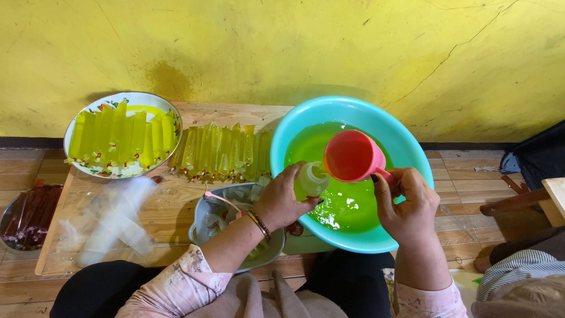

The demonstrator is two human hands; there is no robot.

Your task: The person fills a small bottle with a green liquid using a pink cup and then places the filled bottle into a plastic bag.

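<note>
A: Head view, entry one. Left hand (282, 197)?

B: Fingers curled shut around a small clear plastic bag (312, 178), mouth up, holding some green liquid. Bag is over the near-left part of the turquoise basin (406, 147).

A: Right hand (406, 203)?

B: Fingers pinched closed on the handle of a red plastic cup (352, 156). Cup is tipped toward the bag, rim just beside the bag's mouth. Whether liquid is flowing, cannot tell.

A: Basin contents?

B: Bright green liquid (347, 206), with light glinting off its surface. Basin sits on the wooden floor in front of the person's knees, overlapping the right end of a low wooden board (170, 200).

A: On the board?

B: Row of filled green bags (220, 152) lying side by side against the yellow wall (294, 47), touching the basin's left rim. Further left, a floral-rimmed plate (132, 99) with more filled green bags. A grey metal bowl (200, 227) sits under the left forearm; contents unclear. A heap of empty clear bags (112, 218) lies on the board's near-left part.

A: Elsewhere?

B: Far left, a dish of dark red bags (29, 215), partly out of frame. Beaded bracelet (260, 225) on the left wrist.
</note>
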